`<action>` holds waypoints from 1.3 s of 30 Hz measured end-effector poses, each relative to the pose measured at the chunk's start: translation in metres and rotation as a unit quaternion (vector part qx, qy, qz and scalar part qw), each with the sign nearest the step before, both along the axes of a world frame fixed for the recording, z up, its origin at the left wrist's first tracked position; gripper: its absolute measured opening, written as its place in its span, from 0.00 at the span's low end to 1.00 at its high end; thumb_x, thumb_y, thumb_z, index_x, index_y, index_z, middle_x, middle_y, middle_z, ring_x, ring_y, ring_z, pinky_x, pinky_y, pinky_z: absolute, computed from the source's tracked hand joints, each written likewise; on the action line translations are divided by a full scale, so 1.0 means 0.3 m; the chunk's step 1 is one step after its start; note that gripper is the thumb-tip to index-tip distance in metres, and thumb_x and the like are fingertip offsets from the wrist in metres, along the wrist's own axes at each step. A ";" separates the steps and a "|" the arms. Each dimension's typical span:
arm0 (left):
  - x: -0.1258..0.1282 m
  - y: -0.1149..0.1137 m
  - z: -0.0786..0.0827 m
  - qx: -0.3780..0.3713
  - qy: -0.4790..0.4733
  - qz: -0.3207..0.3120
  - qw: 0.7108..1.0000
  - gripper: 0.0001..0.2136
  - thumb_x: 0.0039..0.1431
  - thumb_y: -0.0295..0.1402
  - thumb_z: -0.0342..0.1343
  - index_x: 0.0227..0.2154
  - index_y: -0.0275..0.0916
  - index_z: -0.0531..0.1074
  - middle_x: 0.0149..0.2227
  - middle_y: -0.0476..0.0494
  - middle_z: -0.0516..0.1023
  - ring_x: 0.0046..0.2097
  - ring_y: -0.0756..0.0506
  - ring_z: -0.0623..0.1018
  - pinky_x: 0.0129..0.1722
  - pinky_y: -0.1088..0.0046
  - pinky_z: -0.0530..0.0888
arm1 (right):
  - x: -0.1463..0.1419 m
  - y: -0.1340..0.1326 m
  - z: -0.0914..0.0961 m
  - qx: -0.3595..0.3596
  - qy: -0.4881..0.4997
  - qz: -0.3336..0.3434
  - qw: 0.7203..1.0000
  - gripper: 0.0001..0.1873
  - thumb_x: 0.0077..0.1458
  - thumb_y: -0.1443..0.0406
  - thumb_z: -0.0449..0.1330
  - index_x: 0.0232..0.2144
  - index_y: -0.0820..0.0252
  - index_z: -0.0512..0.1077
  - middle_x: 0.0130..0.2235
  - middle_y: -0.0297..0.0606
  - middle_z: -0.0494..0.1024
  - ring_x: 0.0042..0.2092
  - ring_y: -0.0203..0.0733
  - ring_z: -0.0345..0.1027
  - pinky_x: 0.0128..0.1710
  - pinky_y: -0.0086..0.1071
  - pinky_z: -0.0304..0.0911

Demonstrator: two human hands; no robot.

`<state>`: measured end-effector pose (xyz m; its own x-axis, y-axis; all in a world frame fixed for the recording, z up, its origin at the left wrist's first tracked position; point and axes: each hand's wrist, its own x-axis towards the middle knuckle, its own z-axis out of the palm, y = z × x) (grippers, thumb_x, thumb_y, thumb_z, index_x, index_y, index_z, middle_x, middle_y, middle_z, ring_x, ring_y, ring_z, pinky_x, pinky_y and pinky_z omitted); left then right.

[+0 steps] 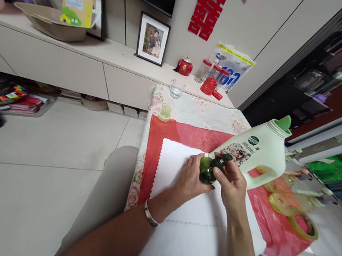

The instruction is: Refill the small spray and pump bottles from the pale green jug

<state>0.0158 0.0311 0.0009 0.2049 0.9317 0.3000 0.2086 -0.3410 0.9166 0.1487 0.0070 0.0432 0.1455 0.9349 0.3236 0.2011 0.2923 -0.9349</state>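
Note:
My left hand (190,176) wraps round a small dark green bottle (207,170) over a white cloth (186,204). My right hand (229,183) pinches the bottle's dark cap (223,160) with fingers closed on it. A pale green detergent jug (257,153) with an open spout stands just behind my hands. Its light green cap (164,113) lies farther back on the table.
The small table (192,110) carries a floral cover and a red plastic sheet (188,136). A glass (176,89), red-lidded jars (203,69) and a red cup (209,87) sit beyond. Tape rolls (304,225) lie at right. Tiled floor (36,161) spreads left.

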 end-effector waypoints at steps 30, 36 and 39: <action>0.003 0.002 -0.016 0.016 -0.004 0.000 1.000 0.47 0.37 0.30 0.74 0.60 0.39 0.55 0.54 0.34 0.70 0.57 0.31 0.71 0.58 0.46 0.70 | -0.041 0.002 0.006 0.030 0.057 -0.002 0.998 0.58 0.53 0.60 0.71 0.74 0.46 0.39 0.56 0.41 0.68 0.60 0.46 0.63 0.56 0.40 0.67; 0.005 0.003 -0.015 0.013 -0.006 0.001 1.000 0.47 0.34 0.28 0.75 0.59 0.41 0.56 0.54 0.37 0.70 0.57 0.31 0.71 0.58 0.46 0.70 | -0.049 -0.007 0.003 0.014 0.096 0.018 0.995 0.58 0.59 0.59 0.68 0.74 0.44 0.31 0.48 0.39 0.72 0.53 0.40 0.69 0.54 0.38 0.68; 0.008 0.003 -0.019 0.018 -0.009 0.003 1.000 0.47 0.35 0.29 0.75 0.59 0.41 0.56 0.54 0.36 0.69 0.57 0.31 0.71 0.59 0.46 0.70 | -0.055 0.006 -0.005 0.021 0.104 -0.011 0.994 0.62 0.55 0.62 0.70 0.74 0.46 0.31 0.46 0.37 0.72 0.51 0.38 0.69 0.54 0.35 0.67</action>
